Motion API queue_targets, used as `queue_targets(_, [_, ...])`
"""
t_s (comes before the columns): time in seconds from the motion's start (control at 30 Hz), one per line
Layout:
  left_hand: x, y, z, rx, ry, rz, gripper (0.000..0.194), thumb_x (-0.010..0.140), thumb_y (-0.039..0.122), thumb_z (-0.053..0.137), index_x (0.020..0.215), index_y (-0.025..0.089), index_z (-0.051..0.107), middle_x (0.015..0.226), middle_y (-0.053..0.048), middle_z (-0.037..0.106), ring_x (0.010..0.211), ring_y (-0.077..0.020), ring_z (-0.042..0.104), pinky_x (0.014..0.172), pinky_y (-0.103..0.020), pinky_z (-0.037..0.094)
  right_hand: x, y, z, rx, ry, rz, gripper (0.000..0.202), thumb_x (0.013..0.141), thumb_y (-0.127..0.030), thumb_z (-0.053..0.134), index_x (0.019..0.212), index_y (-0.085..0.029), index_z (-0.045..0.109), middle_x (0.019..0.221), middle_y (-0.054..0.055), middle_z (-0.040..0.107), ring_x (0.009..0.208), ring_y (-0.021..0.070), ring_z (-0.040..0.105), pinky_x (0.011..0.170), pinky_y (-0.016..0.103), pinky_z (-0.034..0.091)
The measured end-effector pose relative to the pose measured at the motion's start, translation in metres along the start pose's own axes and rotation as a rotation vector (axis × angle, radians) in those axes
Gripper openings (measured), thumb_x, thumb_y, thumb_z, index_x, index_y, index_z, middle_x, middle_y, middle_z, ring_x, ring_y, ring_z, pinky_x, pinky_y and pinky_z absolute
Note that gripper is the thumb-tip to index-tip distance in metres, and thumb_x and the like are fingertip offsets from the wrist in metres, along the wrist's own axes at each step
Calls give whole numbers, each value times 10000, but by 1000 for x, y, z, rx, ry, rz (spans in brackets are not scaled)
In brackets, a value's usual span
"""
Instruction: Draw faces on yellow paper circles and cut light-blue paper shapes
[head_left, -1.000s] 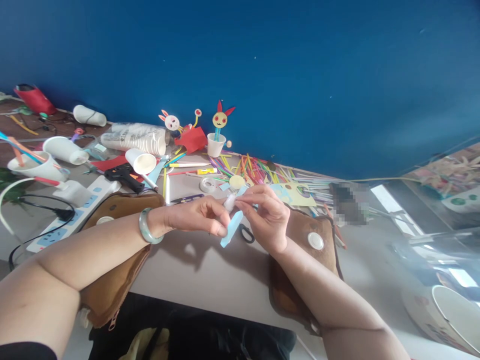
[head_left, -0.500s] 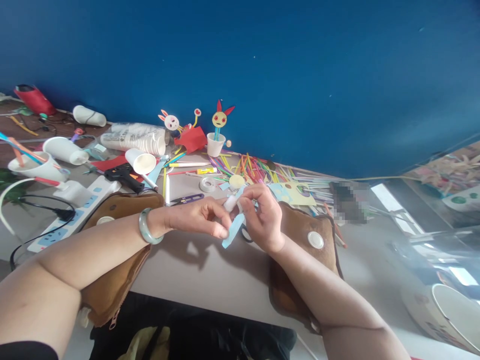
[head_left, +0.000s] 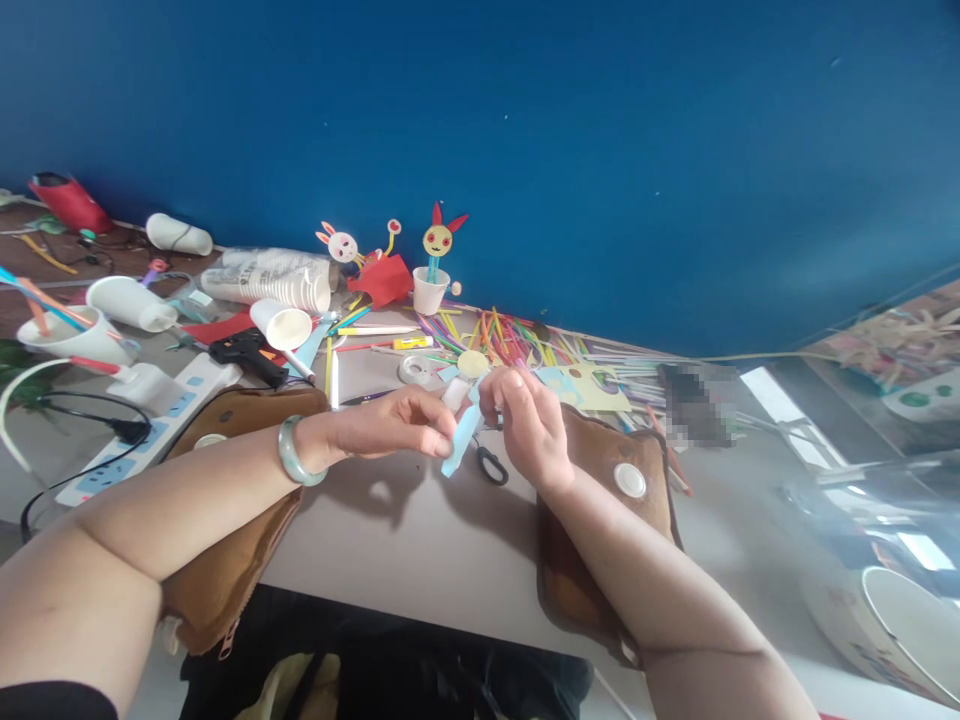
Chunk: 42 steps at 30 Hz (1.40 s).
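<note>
A narrow strip of light blue paper (head_left: 460, 447) hangs in the air between my two hands. My left hand (head_left: 401, 425), with a pale bangle on the wrist, pinches the strip's lower left part between thumb and fingers. The upper end is gripped by the curled fingers of my right hand (head_left: 529, 425), which hide part of it. Just behind the strip lies a small whitish piece (head_left: 454, 393), too blurred to name. Black-handled scissors (head_left: 492, 466) rest on the table below my right hand, their blades mostly hidden.
Colourful pipe cleaners (head_left: 506, 340) and a tape roll (head_left: 415, 370) lie behind my hands. A rabbit-faced figure stands in a paper cup (head_left: 430, 292). At the left are a black glue gun (head_left: 251, 358) and a power strip (head_left: 154, 430). Brown cushions (head_left: 600, 560) lie under both forearms.
The blue paper strip has turned and shows straighter between my hands. My left hand has risen slightly and its fingers have shifted. More of the scissors' handle now shows.
</note>
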<state>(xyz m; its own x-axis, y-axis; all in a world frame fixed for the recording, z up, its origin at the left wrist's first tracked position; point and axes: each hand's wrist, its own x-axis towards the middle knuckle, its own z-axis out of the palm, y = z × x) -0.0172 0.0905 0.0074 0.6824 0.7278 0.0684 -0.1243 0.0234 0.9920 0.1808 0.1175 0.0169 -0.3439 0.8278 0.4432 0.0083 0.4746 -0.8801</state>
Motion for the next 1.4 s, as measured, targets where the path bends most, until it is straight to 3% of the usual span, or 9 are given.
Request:
queue_targets(0.23, [10,-4,-3,-247,422,77,149,740,262,680,637,164,633,642,18,517,673,-116,508,675,-257,411,7,15,-1,106,14,200,499,936,-565,522,633,-181,621,630,6,598,526,103,504,558,273,440])
queue_targets(0.37, [14,-5,-4,-264,560,116,201,739,259,681,599,162,575,636,25,491,661,-114,493,688,-269,418,9,24,-1,127,-26,267,327,668,-426,857,714,-178,648,649,-29,622,587,98,544,571,236,455])
queue_targets(0.6, [16,-9,-6,-232,597,160,219,745,279,676,583,166,580,624,20,503,644,-116,482,632,-263,388,5,27,3,132,-170,291,324,690,-409,846,659,-162,638,638,-15,649,482,84,543,472,229,441])
queue_targets(0.8, [15,-9,-7,-228,646,142,264,754,279,683,573,166,526,631,39,449,630,-92,467,643,-256,398,0,17,1,102,-573,244,349,904,-471,633,751,-158,653,670,14,673,531,99,582,550,243,476])
queue_targets(0.97, [16,-13,-10,-237,632,157,293,773,269,678,569,170,491,621,45,398,617,-85,454,625,-248,376,-4,12,0,13,-780,196,513,983,-490,485,612,-150,589,557,17,610,508,93,543,547,228,448])
queue_targets(1.17, [16,-14,-12,-246,625,175,274,759,261,684,564,173,512,601,41,402,601,-92,436,605,-264,357,-1,12,-1,53,-1079,206,231,848,-343,713,968,-145,703,990,78,739,801,130,675,710,245,513])
queue_targets(1.23, [16,-14,-12,-249,637,178,281,764,267,679,561,173,508,598,41,396,603,-94,439,608,-267,360,-1,13,0,29,-1052,230,247,893,-351,658,775,-136,686,787,57,725,707,125,655,661,242,498])
queue_targets(1.3, [17,-13,-11,-251,645,182,270,763,263,678,567,173,516,606,39,405,613,-98,451,615,-266,366,-2,17,1,4,-883,230,336,908,-362,636,651,-146,614,664,35,671,640,119,621,611,240,480])
queue_targets(1.4, [16,-10,-9,-251,612,188,222,746,255,668,574,169,557,612,26,453,625,-108,470,628,-269,381,-2,28,4,9,-525,189,213,861,-357,693,871,-156,622,871,41,680,639,98,594,605,245,493])
